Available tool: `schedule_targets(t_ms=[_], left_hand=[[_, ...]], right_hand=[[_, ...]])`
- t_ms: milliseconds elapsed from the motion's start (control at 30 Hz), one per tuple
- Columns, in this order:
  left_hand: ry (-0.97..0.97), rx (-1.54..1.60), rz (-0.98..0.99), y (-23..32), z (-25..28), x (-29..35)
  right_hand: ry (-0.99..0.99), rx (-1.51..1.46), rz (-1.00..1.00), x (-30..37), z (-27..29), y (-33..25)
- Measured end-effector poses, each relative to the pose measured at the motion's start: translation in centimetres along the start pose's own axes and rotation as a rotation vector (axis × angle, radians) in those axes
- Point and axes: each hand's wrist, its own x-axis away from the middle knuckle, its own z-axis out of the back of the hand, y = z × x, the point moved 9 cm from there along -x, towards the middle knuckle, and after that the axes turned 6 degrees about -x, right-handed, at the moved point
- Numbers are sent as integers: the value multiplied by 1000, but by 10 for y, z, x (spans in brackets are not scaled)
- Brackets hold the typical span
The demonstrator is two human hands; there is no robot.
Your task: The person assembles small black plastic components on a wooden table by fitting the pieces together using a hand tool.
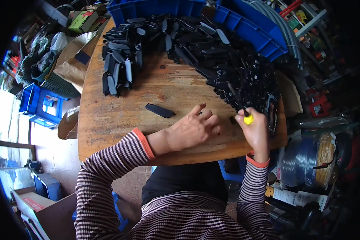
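My right hand [255,130] is wrapped round a yellow-handled screwdriver [249,119] at the right side of the wooden table [124,116]. Most of the tool is hidden by the fist or blends into the dark parts behind it. My left hand [194,127] is over the table's near middle with its fingers curled in; whatever they may pinch is too small to make out. Left of that hand lies a single flat, black, elongated plastic part [160,111]. Beyond my right hand a heap of small black parts [254,80] spreads along the table's right side.
Many elongated black and grey plastic parts [118,60] lie in an arc over the table's far side. Blue crates [254,30] stand behind them. Brown paper bags [70,60] and a blue stool [42,105] are at left; wrapped coils [308,158] stand at right.
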Motion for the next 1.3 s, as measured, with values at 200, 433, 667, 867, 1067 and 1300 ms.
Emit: schedule_targets(t_ms=[200,433,667,867,1067,1300], left_hand=[[18,159,385,-48,56,53],[24,238,466,-91,50,86],[-125,86,2,-51,9,-17],[-78,114,70,-49,3,-40],[42,-79,18,7,7,-3],[55,16,20,5,6,5]], right_hand=[[-49,260,26,13,-15,-1],[-243,286,95,-1,-22,2],[-164,71,57,0,-20,-19],[16,-85,39,-6,-3,-11],[-14,-162,235,-8,-21,-28],[-133,-79,321,-15,-46,-43]])
